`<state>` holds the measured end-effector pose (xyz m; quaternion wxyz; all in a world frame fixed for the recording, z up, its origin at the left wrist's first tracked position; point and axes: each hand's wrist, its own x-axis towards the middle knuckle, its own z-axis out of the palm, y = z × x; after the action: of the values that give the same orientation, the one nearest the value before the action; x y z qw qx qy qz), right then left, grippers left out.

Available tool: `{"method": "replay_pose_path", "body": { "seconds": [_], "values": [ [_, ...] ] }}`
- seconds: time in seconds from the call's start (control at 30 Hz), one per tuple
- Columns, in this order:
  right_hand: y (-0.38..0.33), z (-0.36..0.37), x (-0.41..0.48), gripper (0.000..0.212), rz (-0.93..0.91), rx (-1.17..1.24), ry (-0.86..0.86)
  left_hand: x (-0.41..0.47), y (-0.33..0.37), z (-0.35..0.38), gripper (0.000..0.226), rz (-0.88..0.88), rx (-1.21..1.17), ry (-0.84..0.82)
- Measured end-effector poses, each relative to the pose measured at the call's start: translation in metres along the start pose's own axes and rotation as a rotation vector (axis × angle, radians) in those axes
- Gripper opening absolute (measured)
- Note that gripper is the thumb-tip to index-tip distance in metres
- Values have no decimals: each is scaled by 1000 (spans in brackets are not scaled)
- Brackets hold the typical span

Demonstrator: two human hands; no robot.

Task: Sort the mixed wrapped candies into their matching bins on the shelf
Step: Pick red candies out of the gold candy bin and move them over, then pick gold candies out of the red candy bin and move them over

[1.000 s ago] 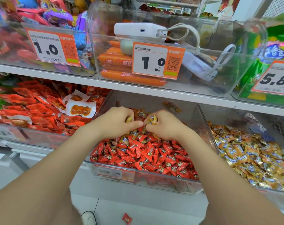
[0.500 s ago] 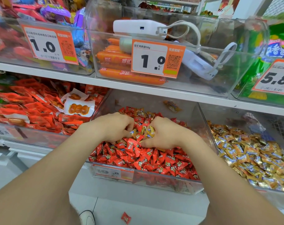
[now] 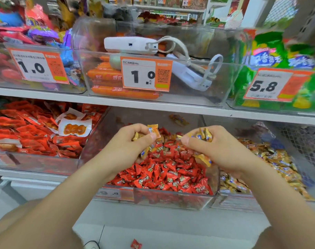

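Note:
A clear bin [image 3: 173, 198] on the lower shelf holds a heap of red wrapped candies [image 3: 167, 173] with a few gold ones mixed in near the back. My left hand [image 3: 129, 146] hovers over it and grips several gold wrapped candies [image 3: 154, 131], one pinched between thumb and forefinger. My right hand [image 3: 218, 150] is also raised over the bin's right side, fingers curled round a bunch of gold candies [image 3: 202, 134]. The bin to the right [image 3: 234, 203] is filled with gold wrapped candies [image 3: 275, 159].
Left of the red bin is a bin of red snack packets [image 3: 32, 132]. The upper shelf [image 3: 153, 105] carries bins with price tags, orange sausages [image 3: 106, 76], a white power bank [image 3: 129, 44] and green bags [image 3: 271, 58]. One red candy [image 3: 136, 244] lies on the floor.
Both hands have lifted out of the red candy heap with gold candies gripped in them, and have moved slightly apart. The view has shifted a little.

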<state>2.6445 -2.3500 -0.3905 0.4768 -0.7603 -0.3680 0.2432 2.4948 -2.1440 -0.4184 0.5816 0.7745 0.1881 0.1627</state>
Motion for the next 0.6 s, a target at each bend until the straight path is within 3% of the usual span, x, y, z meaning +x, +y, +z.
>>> {"method": "replay_pose_path", "body": {
  "seconds": [0.1, 0.23, 0.3, 0.4, 0.6],
  "values": [
    [21, -37, -21, 23, 71, 53, 194, -4, 6, 26, 19, 8, 112, 28],
    [79, -89, -29, 27, 117, -496, 506, -12, 26, 73, 17, 94, 111, -89],
    [105, -107, -31, 35, 186, -604, 434, -13, 39, 104, 17, 179, 165, -140],
    [139, -128, -33, 74, 192, -771, 192, -11, 59, 153, 13, 364, 315, -158],
    [178, -157, -45, 60, 22, -749, 183, 28, 64, 243, 12, 454, 602, -98]
  ]
}}
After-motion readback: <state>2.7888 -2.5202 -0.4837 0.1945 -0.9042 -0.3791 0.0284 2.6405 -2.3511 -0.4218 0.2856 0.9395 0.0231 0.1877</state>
